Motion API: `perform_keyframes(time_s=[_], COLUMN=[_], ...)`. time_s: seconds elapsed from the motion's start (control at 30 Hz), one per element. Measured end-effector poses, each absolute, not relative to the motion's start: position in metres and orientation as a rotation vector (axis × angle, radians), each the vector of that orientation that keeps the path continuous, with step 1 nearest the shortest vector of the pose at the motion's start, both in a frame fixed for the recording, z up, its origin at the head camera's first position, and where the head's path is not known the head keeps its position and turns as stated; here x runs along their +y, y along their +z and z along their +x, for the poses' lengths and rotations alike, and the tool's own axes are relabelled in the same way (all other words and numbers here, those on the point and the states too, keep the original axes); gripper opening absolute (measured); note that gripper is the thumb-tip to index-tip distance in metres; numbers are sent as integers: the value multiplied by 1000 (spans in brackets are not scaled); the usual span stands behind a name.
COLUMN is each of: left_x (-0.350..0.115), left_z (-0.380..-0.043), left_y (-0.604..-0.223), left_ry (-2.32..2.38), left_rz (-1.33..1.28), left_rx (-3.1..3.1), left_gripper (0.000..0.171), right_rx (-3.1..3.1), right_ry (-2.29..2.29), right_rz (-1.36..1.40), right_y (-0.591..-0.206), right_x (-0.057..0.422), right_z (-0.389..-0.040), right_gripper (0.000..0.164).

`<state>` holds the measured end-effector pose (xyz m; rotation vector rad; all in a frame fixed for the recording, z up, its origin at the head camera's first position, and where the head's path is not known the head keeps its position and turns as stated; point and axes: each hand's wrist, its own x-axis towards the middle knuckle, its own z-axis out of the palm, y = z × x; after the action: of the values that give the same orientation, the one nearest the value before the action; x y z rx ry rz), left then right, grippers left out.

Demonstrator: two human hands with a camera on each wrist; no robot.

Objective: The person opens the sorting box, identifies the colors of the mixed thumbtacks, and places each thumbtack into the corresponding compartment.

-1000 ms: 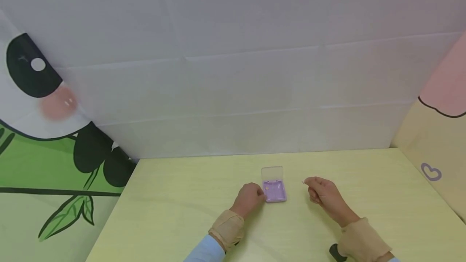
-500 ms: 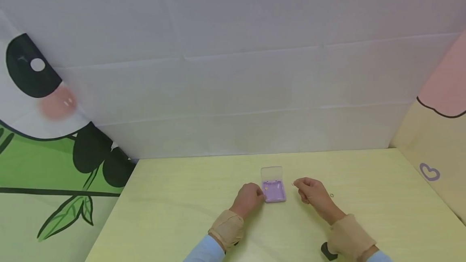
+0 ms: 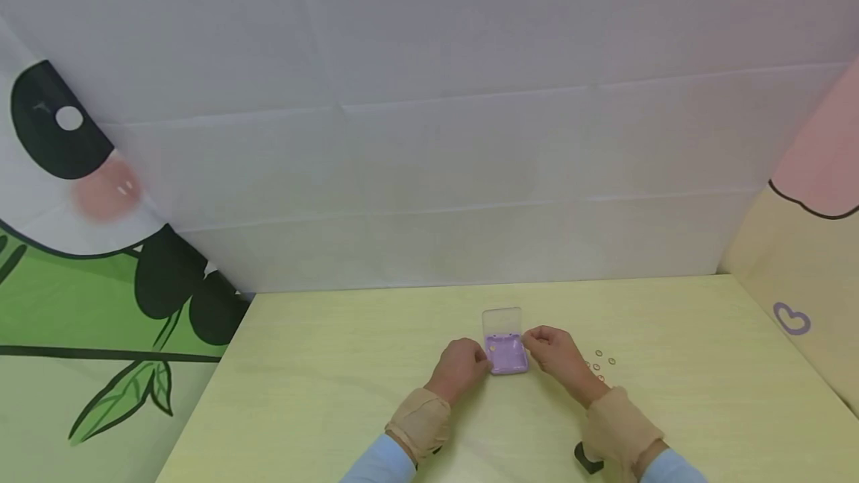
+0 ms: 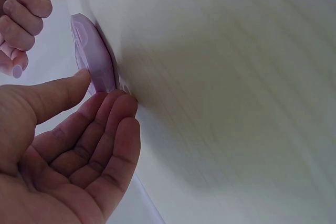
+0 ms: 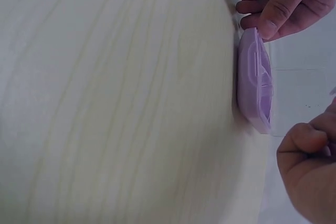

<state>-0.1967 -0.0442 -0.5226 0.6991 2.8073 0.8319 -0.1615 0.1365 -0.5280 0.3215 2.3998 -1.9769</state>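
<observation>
A small purple case (image 3: 507, 356) sits on the table, its clear lid (image 3: 502, 319) standing up at the back and a tiny yellow piece (image 3: 492, 349) inside at the left. My left hand (image 3: 458, 370) holds the case's left front corner, thumb on the rim, as the right wrist view shows. Just beyond the opposite side, my right hand (image 3: 557, 356) has thumb and forefinger pinched together at the rim. The small thin piece seen earlier at these fingertips is hidden from the head view now. In the left wrist view, the right hand (image 4: 23, 22) hovers above the case (image 4: 95, 51).
Several small rings (image 3: 599, 353) lie on the pale wooden table (image 3: 322, 393), right of the case and partly behind my right forearm. A black object (image 3: 588, 459) shows beside the right wrist band (image 3: 620, 427). A white backdrop (image 3: 429, 244) rises at the table's far edge.
My right hand has moved left to the case's right rim, uncovering several small rings on the table. The left hand and the case have stayed in place.
</observation>
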Motion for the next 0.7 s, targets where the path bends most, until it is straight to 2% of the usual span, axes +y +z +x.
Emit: perform_keyframes(time_s=[0.43, 0.7], left_x=[-46, -47], left_z=[-198, -198], left_y=[-524, -523], left_ry=[822, 826], left_rz=[723, 732], left_rx=[2824, 2823], left_gripper=[14, 14], right_rx=[2695, 2767], right_ry=[-1731, -1605], right_rz=[209, 182], right_y=[-529, -533], right_x=[123, 116], right_z=[-174, -178], right_gripper=[16, 14])
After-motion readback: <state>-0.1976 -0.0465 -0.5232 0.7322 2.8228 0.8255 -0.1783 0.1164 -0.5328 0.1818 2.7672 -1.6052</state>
